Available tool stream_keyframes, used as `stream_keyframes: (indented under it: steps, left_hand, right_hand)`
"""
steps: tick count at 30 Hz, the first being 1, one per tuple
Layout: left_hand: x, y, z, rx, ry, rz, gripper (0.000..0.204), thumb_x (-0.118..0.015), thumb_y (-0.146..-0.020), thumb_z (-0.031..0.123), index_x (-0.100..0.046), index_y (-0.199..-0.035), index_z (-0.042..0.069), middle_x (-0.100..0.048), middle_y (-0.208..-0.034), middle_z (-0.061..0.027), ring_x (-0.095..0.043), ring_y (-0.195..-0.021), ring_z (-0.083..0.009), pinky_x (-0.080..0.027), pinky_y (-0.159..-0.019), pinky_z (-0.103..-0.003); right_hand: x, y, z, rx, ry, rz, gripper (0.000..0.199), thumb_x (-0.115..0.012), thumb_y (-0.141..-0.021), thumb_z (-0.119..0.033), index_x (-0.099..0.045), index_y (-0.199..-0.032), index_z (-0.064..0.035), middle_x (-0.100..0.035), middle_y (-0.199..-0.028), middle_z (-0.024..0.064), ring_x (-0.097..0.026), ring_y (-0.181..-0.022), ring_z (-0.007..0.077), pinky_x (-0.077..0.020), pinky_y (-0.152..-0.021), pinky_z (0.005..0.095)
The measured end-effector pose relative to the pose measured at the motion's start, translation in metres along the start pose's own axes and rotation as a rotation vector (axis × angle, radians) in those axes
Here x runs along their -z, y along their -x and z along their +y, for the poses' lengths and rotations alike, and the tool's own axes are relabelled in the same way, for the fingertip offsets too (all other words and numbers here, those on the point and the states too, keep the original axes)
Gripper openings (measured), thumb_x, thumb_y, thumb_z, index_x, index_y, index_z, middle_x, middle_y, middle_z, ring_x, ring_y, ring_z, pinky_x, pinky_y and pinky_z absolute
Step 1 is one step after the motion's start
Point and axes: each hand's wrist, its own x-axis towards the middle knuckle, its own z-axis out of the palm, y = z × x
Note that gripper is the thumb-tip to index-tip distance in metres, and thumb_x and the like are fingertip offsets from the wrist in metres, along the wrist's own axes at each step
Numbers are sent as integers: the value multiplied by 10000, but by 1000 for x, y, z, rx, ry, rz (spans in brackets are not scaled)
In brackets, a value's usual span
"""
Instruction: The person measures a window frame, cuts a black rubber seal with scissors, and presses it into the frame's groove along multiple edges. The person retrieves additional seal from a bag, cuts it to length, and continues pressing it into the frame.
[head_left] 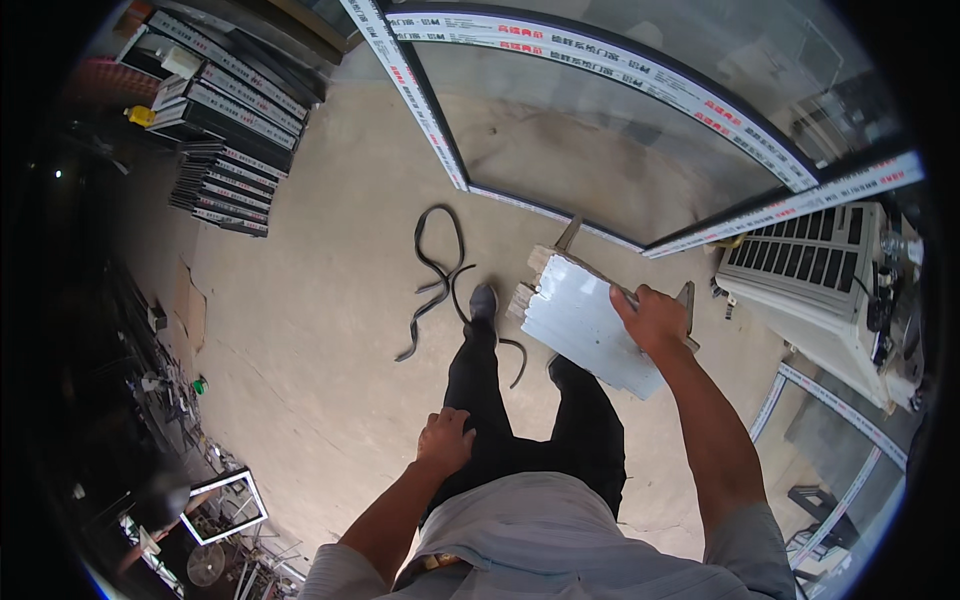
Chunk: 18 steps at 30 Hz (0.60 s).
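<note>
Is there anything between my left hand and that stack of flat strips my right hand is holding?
Yes. Your left hand rests on your left thigh, and your dark-trousered legs lie between it and the stack of pale strips, which your right hand grips at its right edge.

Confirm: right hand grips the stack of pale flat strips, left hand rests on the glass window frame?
Not quite. The head view shows the left hand resting on the person's own thigh, far from the glass window frame lying on the floor. The right hand does grip the stack of pale flat strips.
</note>
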Motion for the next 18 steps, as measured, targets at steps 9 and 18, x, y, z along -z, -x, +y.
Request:
stream_keyframes:
  steps: [9,18]
  left_hand:
    - [84,-83,-36,-137,80,-836,293,-588,-1011,339,-694,-1175,121,-726,-1093,-166,-684,-1088,-361,-532,-918,-469]
    - [75,-266,-56,85,455,-529,321,-592,-1046,398,-678,-1061,89,-714,-933,-125,-693,-893,-288,-537,-825,-397]
  right_hand:
    - [-34,-81,-24,175,16,-1,622,-564,-982,-625,-698,-797,-47,-731,-783,197,-734,-772,379,-580,-751,490]
    - [-199,-182,-32,307,13,-36,592,-615,-969,-578,-662,-706,-50,-689,-667,187,-705,-623,377,-585,-627,469]
